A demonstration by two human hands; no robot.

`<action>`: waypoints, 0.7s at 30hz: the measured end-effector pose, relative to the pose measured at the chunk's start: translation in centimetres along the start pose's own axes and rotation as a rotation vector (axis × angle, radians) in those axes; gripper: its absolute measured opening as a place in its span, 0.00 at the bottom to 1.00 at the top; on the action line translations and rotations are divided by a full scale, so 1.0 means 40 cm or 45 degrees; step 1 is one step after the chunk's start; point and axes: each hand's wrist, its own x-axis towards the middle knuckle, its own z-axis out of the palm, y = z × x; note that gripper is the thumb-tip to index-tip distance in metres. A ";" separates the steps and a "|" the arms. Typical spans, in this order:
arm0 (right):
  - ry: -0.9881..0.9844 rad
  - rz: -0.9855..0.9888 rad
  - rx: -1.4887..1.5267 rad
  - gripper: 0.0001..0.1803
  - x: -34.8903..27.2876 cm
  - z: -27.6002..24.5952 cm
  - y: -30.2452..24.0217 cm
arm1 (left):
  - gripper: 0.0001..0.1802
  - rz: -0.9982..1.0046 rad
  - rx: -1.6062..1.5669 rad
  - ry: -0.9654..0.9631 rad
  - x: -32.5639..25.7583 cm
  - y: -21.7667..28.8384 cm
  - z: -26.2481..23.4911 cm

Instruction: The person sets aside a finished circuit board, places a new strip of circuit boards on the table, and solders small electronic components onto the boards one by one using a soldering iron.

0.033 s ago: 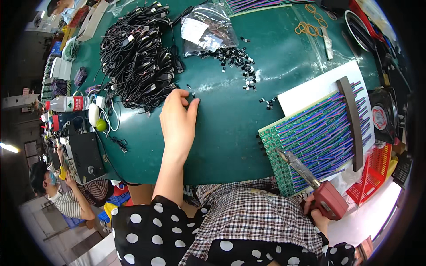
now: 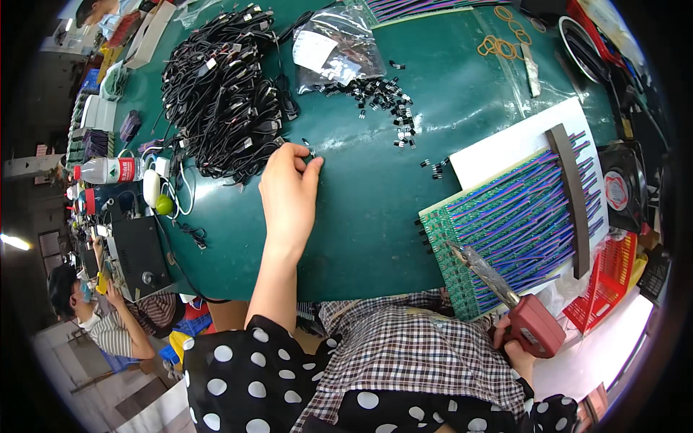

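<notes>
My left hand (image 2: 289, 191) reaches over the green table beside a big bundle of black cables (image 2: 224, 94). Its fingers are loosely curled, with thumb and index finger apart. Right at those fingertips lies a small black connector (image 2: 312, 152); whether they touch it is unclear. At the lower right, my right hand (image 2: 517, 353) grips the dark red handle of a soldering gun (image 2: 534, 328), fingers partly hidden behind it. The gun's long, wrapped metal nose lies over a green circuit board panel (image 2: 451, 252) with rows of blue, purple and red wires.
A dark bar (image 2: 570, 195) lies across the wires, over a white sheet (image 2: 527, 141). Small black connectors (image 2: 386, 97) are heaped by a clear bag (image 2: 339, 47). Rubber bands (image 2: 498, 47), a black control box (image 2: 141, 252) and a bottle (image 2: 108, 170) also stand around. A person sits at left.
</notes>
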 end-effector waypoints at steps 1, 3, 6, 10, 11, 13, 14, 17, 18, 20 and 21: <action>-0.043 -0.031 -0.016 0.22 0.001 0.000 -0.001 | 0.06 -0.014 -0.060 -0.053 0.013 -0.010 0.003; -0.056 -0.067 0.018 0.23 0.003 0.000 0.000 | 0.04 0.160 -0.013 -0.019 0.028 -0.011 0.005; -0.012 -0.086 0.159 0.29 0.001 0.004 0.007 | 0.04 0.280 -0.080 -0.004 0.002 0.027 -0.004; 0.033 -0.012 0.018 0.37 -0.002 -0.002 0.007 | 0.05 -0.182 -1.139 -0.510 -0.130 0.102 -0.030; 0.017 -0.006 -0.016 0.37 -0.001 -0.007 0.005 | 0.06 -0.214 -1.182 -0.609 -0.169 0.121 -0.020; -0.042 -0.042 -0.062 0.37 0.004 -0.015 0.004 | 0.06 -0.447 -1.464 -0.823 -0.230 0.147 -0.001; -0.035 -0.022 -0.070 0.37 0.001 -0.015 0.002 | 0.06 -0.501 -1.474 -0.838 -0.253 0.157 0.010; 0.013 -0.023 -0.110 0.35 0.002 -0.012 -0.001 | 0.06 -0.566 -1.399 -0.841 -0.285 0.174 0.033; 0.051 -0.069 -0.132 0.32 0.004 -0.009 0.000 | 0.06 -0.578 -1.360 -0.817 -0.289 0.179 0.037; 0.079 -0.115 -0.187 0.30 0.004 -0.007 -0.003 | 0.08 -0.496 -1.389 -0.779 -0.290 0.187 0.045; 0.069 -0.116 -0.221 0.30 0.005 -0.009 -0.003 | 0.09 -0.470 -1.408 -0.752 -0.290 0.191 0.048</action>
